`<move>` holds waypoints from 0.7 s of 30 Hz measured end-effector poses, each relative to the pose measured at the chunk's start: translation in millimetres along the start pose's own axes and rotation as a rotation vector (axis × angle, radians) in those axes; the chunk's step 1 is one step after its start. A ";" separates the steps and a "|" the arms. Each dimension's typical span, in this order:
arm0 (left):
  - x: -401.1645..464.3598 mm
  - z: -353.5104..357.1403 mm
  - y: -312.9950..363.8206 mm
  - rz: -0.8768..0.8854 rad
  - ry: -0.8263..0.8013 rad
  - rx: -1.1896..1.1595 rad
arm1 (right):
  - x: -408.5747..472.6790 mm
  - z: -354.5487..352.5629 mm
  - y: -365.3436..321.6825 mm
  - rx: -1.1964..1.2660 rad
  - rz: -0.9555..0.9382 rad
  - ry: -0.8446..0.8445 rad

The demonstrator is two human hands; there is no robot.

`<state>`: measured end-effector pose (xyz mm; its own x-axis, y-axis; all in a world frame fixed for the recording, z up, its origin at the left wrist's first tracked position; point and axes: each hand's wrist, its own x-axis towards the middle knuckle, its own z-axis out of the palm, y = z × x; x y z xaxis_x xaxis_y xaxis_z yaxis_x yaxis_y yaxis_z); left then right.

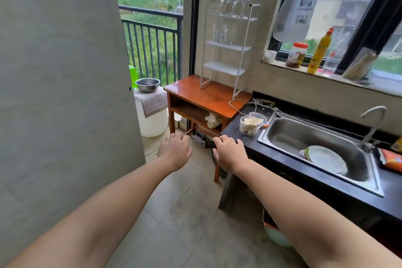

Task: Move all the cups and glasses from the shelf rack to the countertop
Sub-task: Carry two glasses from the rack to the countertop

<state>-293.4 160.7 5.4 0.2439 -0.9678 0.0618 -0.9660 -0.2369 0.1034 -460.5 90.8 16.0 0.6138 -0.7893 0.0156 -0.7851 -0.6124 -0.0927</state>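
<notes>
On rack (228, 43), top shelf: wine glasses (235, 0), upright; smaller glasses (220, 32) below. Likely light, slick, fragile; take by stem or bowl. Left hand (174, 151), right hand (228, 153): relaxed, empty, well short. Tabletop (237, 130) near.

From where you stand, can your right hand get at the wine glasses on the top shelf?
Probably not yet. The right hand hangs low and empty, well short of the wine glasses on the rack; nothing blocks the way.

clear glass stemware (233, 0); glossy wood table (208, 93); brushed steel sink (289, 135)
</notes>
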 end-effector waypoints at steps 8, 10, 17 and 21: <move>114.3 -3.1 -50.6 -0.018 0.023 -0.002 | 132.9 1.1 -10.6 -0.012 -0.035 0.012; 152.8 -4.8 -67.0 -0.015 0.025 0.000 | 171.6 3.2 -13.0 -0.018 -0.008 0.020; 290.7 -23.7 -126.6 0.103 0.053 0.022 | 308.7 -10.2 -18.4 -0.010 0.104 0.066; 362.2 -41.0 -152.5 0.164 0.057 0.026 | 374.2 -23.2 -19.5 -0.006 0.164 0.112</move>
<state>-54.3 -150.2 52.7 0.0865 -0.9874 0.1322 -0.9950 -0.0788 0.0618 -217.5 -193.7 46.7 0.4644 -0.8786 0.1116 -0.8747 -0.4747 -0.0972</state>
